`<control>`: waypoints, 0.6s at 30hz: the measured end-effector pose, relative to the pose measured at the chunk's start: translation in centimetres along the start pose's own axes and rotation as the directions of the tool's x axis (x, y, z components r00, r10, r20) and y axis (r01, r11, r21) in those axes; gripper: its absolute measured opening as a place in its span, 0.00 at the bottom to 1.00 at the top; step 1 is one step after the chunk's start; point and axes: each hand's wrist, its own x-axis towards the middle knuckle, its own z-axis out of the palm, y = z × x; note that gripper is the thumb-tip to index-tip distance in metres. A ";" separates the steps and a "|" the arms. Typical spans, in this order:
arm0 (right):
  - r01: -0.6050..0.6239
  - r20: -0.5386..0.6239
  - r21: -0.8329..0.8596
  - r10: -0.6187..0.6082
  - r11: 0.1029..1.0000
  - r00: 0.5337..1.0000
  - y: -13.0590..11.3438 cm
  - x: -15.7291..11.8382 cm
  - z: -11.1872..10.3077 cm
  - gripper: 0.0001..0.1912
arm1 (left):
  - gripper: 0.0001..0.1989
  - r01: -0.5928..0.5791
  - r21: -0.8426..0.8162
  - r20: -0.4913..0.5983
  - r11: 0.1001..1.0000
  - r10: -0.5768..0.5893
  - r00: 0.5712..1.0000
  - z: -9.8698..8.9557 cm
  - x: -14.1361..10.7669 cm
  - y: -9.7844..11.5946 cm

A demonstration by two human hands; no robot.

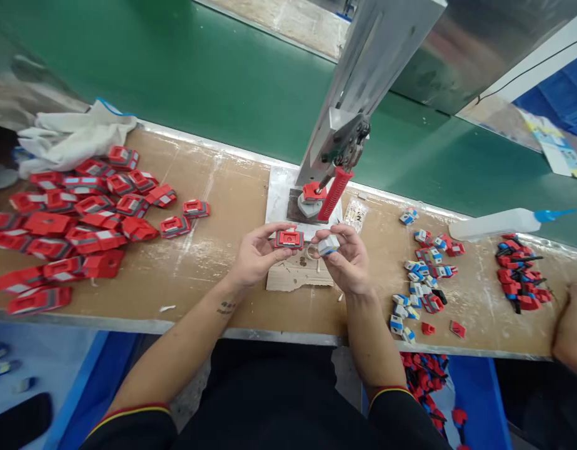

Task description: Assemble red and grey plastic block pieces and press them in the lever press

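Note:
My left hand is closed on a red plastic part with a grey band and a recess facing up. In my right hand is a small white and blue plastic part, gripped between thumb and fingers. The two parts are apart, side by side above the bench. Just beyond them, another red part sits on the base of a toggle clamp press, under its plunger. The clamp's red handle hangs down beside it.
Many red parts lie heaped on the left, near a white cloth glove. Small white-blue parts, a squeeze bottle and red-black assemblies are on the right. A co-worker's arm rests at the right edge. Blue bins stand below.

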 end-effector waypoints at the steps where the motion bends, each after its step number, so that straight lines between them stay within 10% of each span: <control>1: 0.005 0.004 0.003 -0.005 1.000 1.000 0.1 -0.2 0.1 0.20 | 0.22 -0.006 0.015 0.007 1.000 0.006 1.000 0.0 -0.1 0.0; 11: 0.165 -0.015 -0.223 -0.172 0.961 0.985 -0.1 -0.8 0.6 0.11 | 0.22 -0.094 0.141 0.047 0.986 0.088 0.995 0.4 -0.8 0.5; 18: 0.318 0.042 -0.568 -0.359 0.759 0.932 -0.8 -1.4 1.5 0.17 | 0.19 -0.249 0.293 0.099 0.923 0.230 0.968 0.4 -0.7 0.8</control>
